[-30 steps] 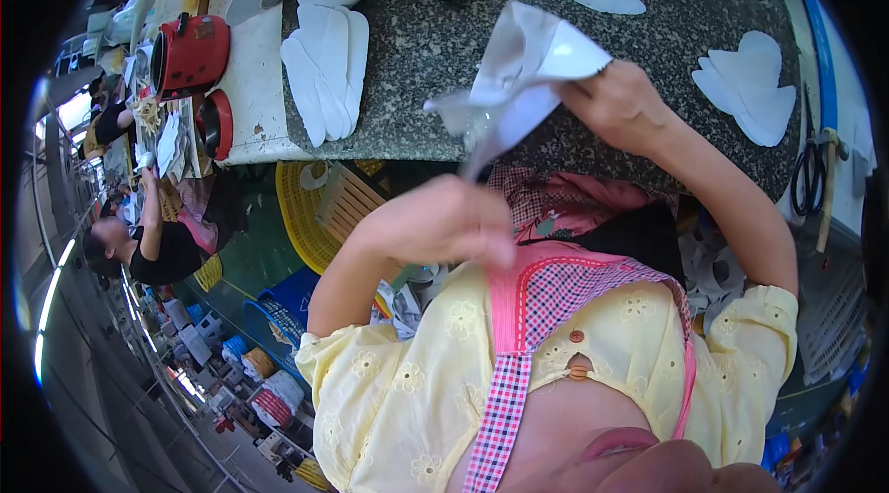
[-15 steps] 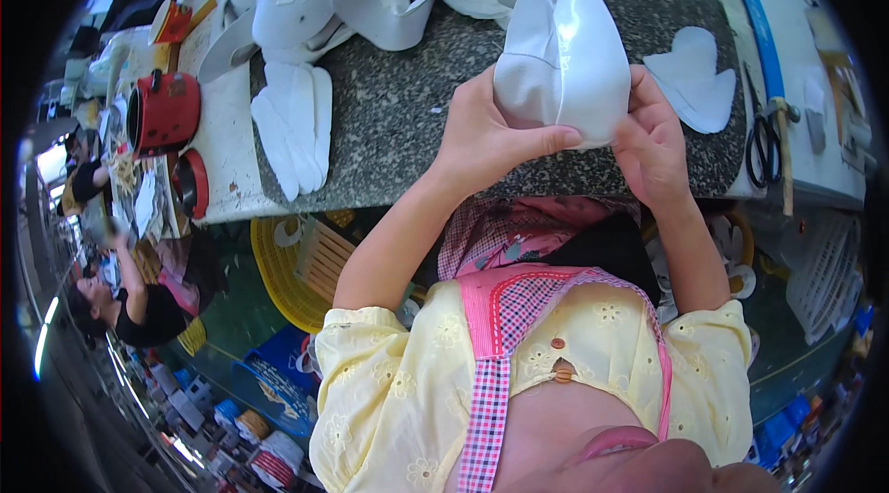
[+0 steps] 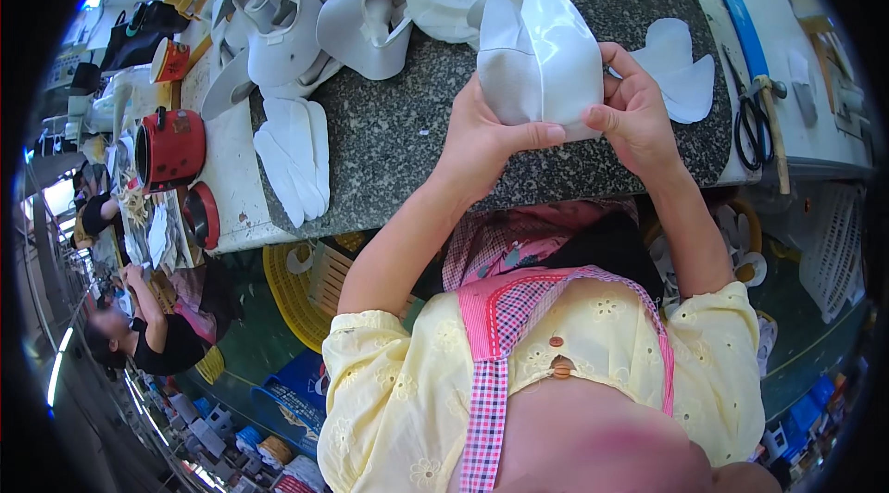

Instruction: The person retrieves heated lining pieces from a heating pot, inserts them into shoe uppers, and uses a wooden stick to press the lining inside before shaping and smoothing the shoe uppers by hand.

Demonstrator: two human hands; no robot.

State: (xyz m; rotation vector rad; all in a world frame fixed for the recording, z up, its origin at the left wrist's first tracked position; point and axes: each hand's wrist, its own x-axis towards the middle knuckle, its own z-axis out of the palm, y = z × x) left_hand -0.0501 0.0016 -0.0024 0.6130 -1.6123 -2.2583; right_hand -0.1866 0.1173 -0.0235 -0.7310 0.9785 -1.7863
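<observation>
Both your hands are closed on the glossy white folded shoe-upper piece (image 3: pixel 542 58), held up just over the near edge of the speckled grey stone tabletop (image 3: pixel 389 132). Left hand (image 3: pixel 486 127) pinches the lower left edge with the thumb along the bottom, right hand (image 3: pixel 639 109) pinches the lower right. I'd keep the thumbs close to the fold and press evenly so the crease stays straight. Far left there's a pile of grey-white curved pieces (image 3: pixel 306 12); black-handled scissors (image 3: pixel 752 127) sit right.

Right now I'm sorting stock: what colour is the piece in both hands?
White, glossy piece; head view shows it best.
</observation>
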